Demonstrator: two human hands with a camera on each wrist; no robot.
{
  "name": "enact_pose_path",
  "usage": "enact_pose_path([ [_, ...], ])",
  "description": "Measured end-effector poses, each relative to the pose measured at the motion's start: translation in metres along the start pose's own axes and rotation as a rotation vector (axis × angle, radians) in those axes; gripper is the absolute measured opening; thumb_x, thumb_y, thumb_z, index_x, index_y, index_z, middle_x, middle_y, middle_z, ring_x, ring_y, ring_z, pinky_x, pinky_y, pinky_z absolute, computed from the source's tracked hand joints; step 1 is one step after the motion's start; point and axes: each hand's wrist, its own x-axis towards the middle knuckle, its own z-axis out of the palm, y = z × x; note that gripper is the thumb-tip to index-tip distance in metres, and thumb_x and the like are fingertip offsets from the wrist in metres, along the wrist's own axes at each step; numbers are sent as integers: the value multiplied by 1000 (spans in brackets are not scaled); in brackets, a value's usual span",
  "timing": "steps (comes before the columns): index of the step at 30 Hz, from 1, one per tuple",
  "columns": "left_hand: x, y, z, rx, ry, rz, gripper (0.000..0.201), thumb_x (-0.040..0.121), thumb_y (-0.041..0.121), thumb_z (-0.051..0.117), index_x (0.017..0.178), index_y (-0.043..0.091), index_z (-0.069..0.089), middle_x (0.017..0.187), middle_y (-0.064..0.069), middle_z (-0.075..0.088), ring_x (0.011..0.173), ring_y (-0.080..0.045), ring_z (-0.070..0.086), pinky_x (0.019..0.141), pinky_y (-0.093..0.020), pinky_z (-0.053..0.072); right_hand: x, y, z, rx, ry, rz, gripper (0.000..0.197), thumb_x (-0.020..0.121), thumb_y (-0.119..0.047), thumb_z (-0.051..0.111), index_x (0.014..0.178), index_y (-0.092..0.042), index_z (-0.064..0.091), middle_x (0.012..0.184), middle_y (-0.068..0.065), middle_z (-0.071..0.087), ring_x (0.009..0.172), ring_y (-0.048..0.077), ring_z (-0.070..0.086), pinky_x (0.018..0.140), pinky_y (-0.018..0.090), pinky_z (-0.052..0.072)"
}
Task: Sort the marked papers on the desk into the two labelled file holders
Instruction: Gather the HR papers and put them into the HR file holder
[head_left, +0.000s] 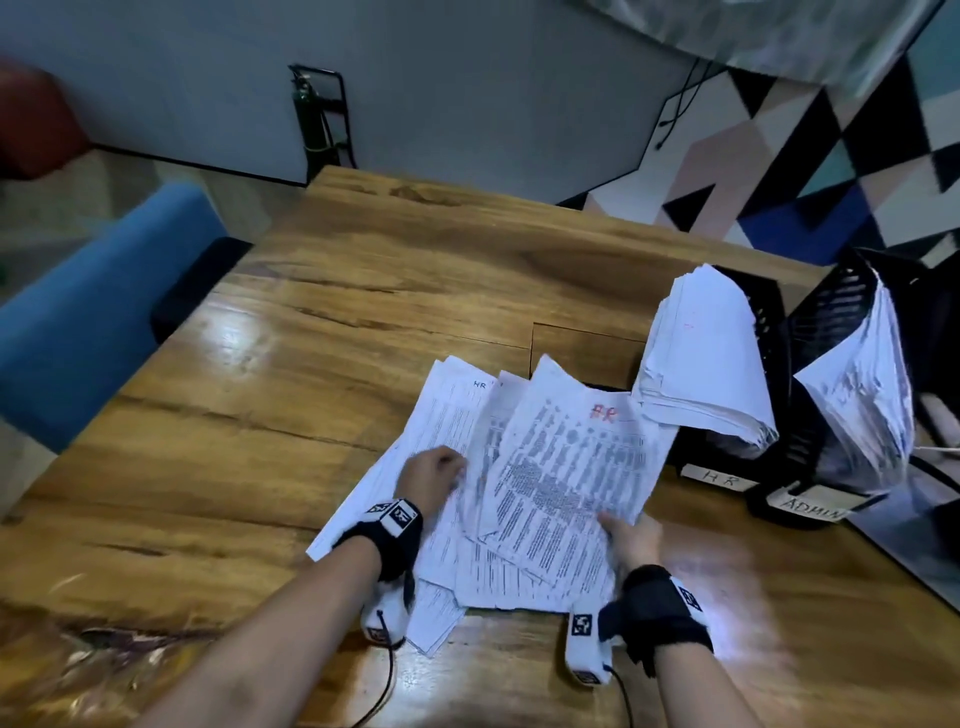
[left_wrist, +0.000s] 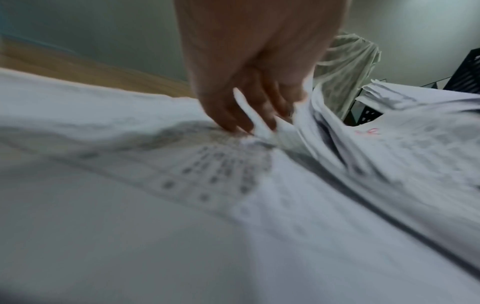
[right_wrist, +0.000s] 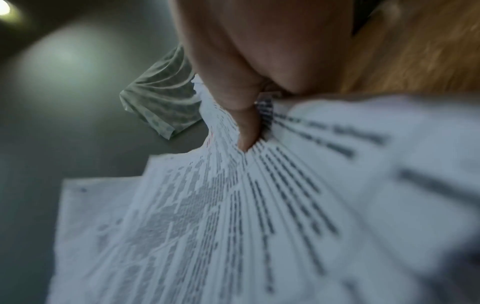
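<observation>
Right hand (head_left: 635, 538) pinches HR sheet (head_left: 566, 467) beside HR holder (head_left: 727, 457).

blue upholstered seat (head_left: 98, 306) at the wooden desk's (head_left: 322, 332) left edge, dark green cylinder in a black stand (head_left: 319, 119) against the grey wall (head_left: 467, 78) behind, geometric-patterned panel (head_left: 810, 156) on the right, with a black cable (head_left: 675, 109) hanging beside it.

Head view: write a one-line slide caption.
Right hand lifts a red-marked HR sheet while left hand steadies the pile beside HR holder and ADMIN holder.
</observation>
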Motion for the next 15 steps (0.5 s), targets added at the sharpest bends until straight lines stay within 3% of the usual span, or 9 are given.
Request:
enact_pose_path([
  [1, 6, -3, -8, 77, 121, -13, 12, 88, 23, 59, 94, 15, 65, 107, -14, 62, 99, -28, 57, 86, -38, 48, 2, -2, -7, 16, 27, -18, 32, 83, 4, 61, 114, 9, 57, 111, 24, 63, 97, 33, 61, 89, 39, 46],
  [2, 10, -7, -15, 210, 167, -68, 26, 88, 24, 58, 112, 14, 61, 126, -13, 54, 117, -30, 48, 100, -41, 41, 3, -3, -12, 30, 46, -30, 31, 84, 4, 60, 114, 10, 57, 112, 25, 62, 95, 30, 59, 88, 37, 44],
  [4, 17, -10, -30, 345, 136, -159, 48, 87, 22, 59, 132, 12, 44, 142, -14, 37, 132, -34, 31, 108, -45, 29, 6, -5, -23, 65, 60, -31, 32, 84, 5, 58, 116, 9, 55, 116, 26, 61, 96, 28, 57, 90, 37, 43],
  [5, 22, -13, -34, 356, 103, -188, 54, 86, 21, 60, 134, 10, 40, 142, -16, 37, 132, -35, 33, 107, -44, 32, 6, -5, -25, 81, 51, -20, 33, 85, 6, 56, 118, 9, 53, 119, 26, 59, 100, 31, 58, 95, 40, 43],
  [8, 30, -12, -36, 253, -36, -171, 44, 85, 13, 61, 124, -2, 49, 128, -21, 56, 114, -34, 56, 90, -37, 46, 5, -5, -26, 103, 36, 7, 36, 87, 6, 53, 122, 7, 49, 125, 27, 56, 114, 39, 55, 102, 48, 42],
  [10, 27, -11, -32, 182, -130, -115, 30, 89, 8, 54, 115, -6, 58, 119, -21, 63, 105, -32, 61, 79, -29, 43, 5, -5, -24, 117, 25, 17, 37, 87, 7, 53, 124, 7, 48, 127, 28, 54, 115, 41, 54, 102, 49, 42],
  [13, 21, -13, -33, -99, -58, -98, 28, 90, -1, 50, 117, -8, 57, 118, -21, 63, 90, -18, 62, 76, -23, 43, 4, -7, -21, 170, -4, 54, 38, 89, 4, 52, 126, 6, 46, 129, 28, 53, 115, 41, 54, 100, 50, 42],
  [15, 17, -16, -40, -349, 57, -121, 28, 88, -5, 52, 116, -11, 54, 108, -17, 62, 66, -11, 65, 60, -17, 50, 4, -8, -21, 242, -28, 81, 39, 90, 3, 49, 129, 4, 44, 133, 26, 50, 111, 38, 54, 101, 53, 41],
])
